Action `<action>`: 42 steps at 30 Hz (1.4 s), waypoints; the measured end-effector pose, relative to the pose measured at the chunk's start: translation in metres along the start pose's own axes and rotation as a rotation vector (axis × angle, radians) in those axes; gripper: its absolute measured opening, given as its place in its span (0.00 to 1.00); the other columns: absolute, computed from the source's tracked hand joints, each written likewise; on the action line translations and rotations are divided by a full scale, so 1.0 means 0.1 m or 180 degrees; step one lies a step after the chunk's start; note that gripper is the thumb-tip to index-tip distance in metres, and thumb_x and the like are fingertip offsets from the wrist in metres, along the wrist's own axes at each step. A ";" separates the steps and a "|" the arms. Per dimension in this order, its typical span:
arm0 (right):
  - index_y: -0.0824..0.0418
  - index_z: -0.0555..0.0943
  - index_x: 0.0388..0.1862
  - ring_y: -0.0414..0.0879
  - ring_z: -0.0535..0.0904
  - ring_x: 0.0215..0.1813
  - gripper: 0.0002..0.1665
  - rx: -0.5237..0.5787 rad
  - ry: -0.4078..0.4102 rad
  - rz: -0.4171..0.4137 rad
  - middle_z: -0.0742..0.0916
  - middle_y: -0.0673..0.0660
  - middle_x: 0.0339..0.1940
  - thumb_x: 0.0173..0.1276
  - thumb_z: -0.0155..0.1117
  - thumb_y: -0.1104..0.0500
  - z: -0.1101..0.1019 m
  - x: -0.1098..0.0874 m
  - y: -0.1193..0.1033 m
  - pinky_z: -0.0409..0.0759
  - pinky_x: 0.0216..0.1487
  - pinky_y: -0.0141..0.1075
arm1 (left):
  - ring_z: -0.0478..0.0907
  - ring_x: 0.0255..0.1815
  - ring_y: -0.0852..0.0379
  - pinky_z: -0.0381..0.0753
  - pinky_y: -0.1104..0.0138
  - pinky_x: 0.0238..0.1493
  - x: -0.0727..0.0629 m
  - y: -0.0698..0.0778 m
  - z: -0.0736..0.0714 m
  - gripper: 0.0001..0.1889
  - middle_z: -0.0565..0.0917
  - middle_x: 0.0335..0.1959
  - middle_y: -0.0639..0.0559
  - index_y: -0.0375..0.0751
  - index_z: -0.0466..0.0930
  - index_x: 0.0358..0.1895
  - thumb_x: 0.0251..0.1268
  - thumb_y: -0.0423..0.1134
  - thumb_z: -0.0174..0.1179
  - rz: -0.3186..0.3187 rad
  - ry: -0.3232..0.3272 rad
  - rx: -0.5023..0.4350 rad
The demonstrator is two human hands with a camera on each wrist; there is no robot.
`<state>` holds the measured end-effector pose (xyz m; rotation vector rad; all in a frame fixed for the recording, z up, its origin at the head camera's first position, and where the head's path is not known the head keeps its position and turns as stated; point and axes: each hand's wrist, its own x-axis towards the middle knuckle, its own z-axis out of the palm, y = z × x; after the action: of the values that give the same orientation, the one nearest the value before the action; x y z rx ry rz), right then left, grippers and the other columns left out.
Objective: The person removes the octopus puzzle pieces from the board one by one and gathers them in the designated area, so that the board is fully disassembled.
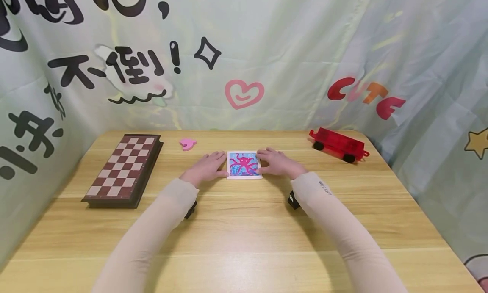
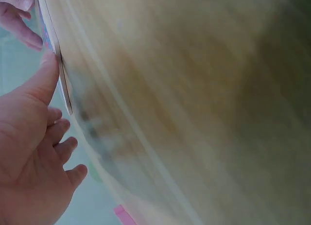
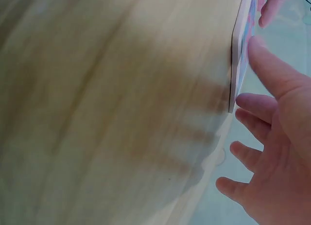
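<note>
A thin square picture board (image 1: 243,168) with a white border and a pink octopus on blue lies flat on the table, between both hands. My left hand (image 1: 207,167) is at its left side, the thumb (image 2: 43,81) against the edge and the other fingers loosely extended. On the opposite side, my right hand (image 1: 280,163) has its fingertips around the upper right corner. Its thumb (image 3: 272,67) reaches over the right border, and the remaining fingers are spread and relaxed. Neither hand curls round the board.
A folded brown-and-white chessboard box (image 1: 123,168) lies on the left of the wooden table (image 1: 244,233). Behind my left hand is a small pink curved piece (image 1: 188,144). A red toy wagon (image 1: 339,145) with black wheels stands at the back right. Printed cloth (image 1: 289,64) hangs behind.
</note>
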<state>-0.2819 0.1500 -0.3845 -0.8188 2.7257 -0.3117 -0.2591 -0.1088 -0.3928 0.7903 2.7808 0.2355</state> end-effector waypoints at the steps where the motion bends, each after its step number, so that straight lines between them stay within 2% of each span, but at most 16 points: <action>1: 0.64 0.60 0.70 0.62 0.47 0.71 0.41 0.0000 -0.0016 0.0001 0.61 0.61 0.71 0.65 0.59 0.46 0.00 0.00 0.00 0.46 0.66 0.59 | 0.44 0.71 0.43 0.43 0.50 0.68 0.01 0.00 0.00 0.38 0.49 0.72 0.40 0.33 0.47 0.71 0.68 0.54 0.48 0.0016 -0.0030 0.0035; 7: 0.65 0.60 0.70 0.62 0.48 0.71 0.41 0.0007 -0.0054 0.0012 0.62 0.62 0.70 0.64 0.60 0.47 0.01 0.01 0.00 0.47 0.67 0.55 | 0.45 0.71 0.44 0.44 0.51 0.68 0.01 0.01 0.00 0.36 0.50 0.72 0.43 0.35 0.49 0.71 0.69 0.54 0.46 0.0075 -0.0145 0.0163; 13: 0.65 0.60 0.70 0.61 0.49 0.71 0.41 0.0059 -0.0062 -0.0021 0.62 0.61 0.71 0.64 0.60 0.47 0.03 0.01 -0.01 0.50 0.67 0.52 | 0.45 0.71 0.44 0.43 0.52 0.68 -0.03 0.03 -0.01 0.35 0.50 0.72 0.42 0.34 0.49 0.71 0.69 0.53 0.45 0.0045 -0.0162 0.0173; 22: 0.67 0.61 0.68 0.62 0.53 0.69 0.41 -0.0107 -0.0047 -0.0226 0.63 0.63 0.69 0.64 0.60 0.47 0.07 -0.07 -0.14 0.53 0.66 0.52 | 0.45 0.71 0.44 0.46 0.52 0.68 -0.19 0.04 0.04 0.38 0.49 0.72 0.40 0.32 0.49 0.70 0.67 0.54 0.49 0.0000 -0.0167 0.0060; 29: 0.65 0.62 0.68 0.61 0.54 0.69 0.41 -0.0257 -0.0030 -0.0287 0.64 0.61 0.69 0.64 0.60 0.44 0.12 -0.21 -0.29 0.53 0.66 0.54 | 0.43 0.71 0.44 0.45 0.53 0.68 -0.31 0.02 0.07 0.43 0.48 0.72 0.39 0.32 0.47 0.71 0.64 0.57 0.52 0.0005 -0.0270 -0.0079; 38: 0.67 0.65 0.66 0.62 0.58 0.67 0.41 -0.0505 0.0077 -0.0558 0.67 0.63 0.67 0.62 0.61 0.43 0.22 -0.36 -0.47 0.57 0.64 0.55 | 0.43 0.71 0.43 0.45 0.52 0.68 -0.53 0.05 0.10 0.47 0.49 0.71 0.38 0.31 0.48 0.70 0.58 0.59 0.57 0.0034 -0.0229 -0.0232; 42: 0.67 0.66 0.65 0.62 0.59 0.67 0.42 -0.0560 0.0106 -0.0638 0.68 0.63 0.66 0.62 0.61 0.42 0.26 -0.42 -0.56 0.59 0.63 0.55 | 0.43 0.71 0.43 0.44 0.51 0.68 -0.64 0.08 0.13 0.48 0.49 0.71 0.38 0.31 0.49 0.70 0.56 0.61 0.57 -0.0028 -0.0243 -0.0233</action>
<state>-0.2113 0.1248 -0.3847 -1.1479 2.7349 -0.1272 -0.1987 -0.1349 -0.3914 0.7530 2.6875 0.2974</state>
